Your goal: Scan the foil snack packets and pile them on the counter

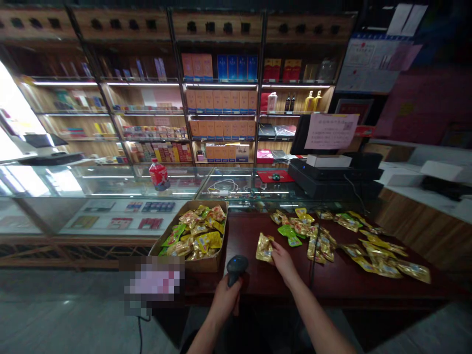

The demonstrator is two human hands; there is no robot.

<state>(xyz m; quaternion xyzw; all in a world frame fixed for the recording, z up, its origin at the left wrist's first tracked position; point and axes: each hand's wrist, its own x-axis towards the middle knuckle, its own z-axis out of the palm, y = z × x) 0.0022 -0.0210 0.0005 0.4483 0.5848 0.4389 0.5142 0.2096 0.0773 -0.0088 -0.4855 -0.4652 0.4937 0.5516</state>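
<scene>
Hidden or unclear: a pixelated patch covers the near-left area beside the cardboard box, so whatever sits there can't be read. Print on the snack packets is too small to make out. The scanner's handle is buried in the left hand; only its head shows. A cable on the floor runs out of the bottom edge of the frame. The far-right counter is dim.

Left hand: grip fully wrapped round the handle of the barcode scanner, held at the near edge of the dark red counter. Scanner stands roughly upright, long axis near-to-far, head tipped toward the far side, over the counter edge.

Right hand: fingers spread flat, fingertips on the near-right edge of a gold snack packet. Whether it's pinched or just pressed down, can't tell. The packet lies flat on the counter, just far-left of the hand and just right of the scanner head, long axis near-to-far, slightly tilted.

The cardboard box, left of the scanner, is full of yellow and green packets. More loose packets are scattered over the right part of the counter, apart from both hands. A glass display case with a red bottle on top lies beyond.
</scene>
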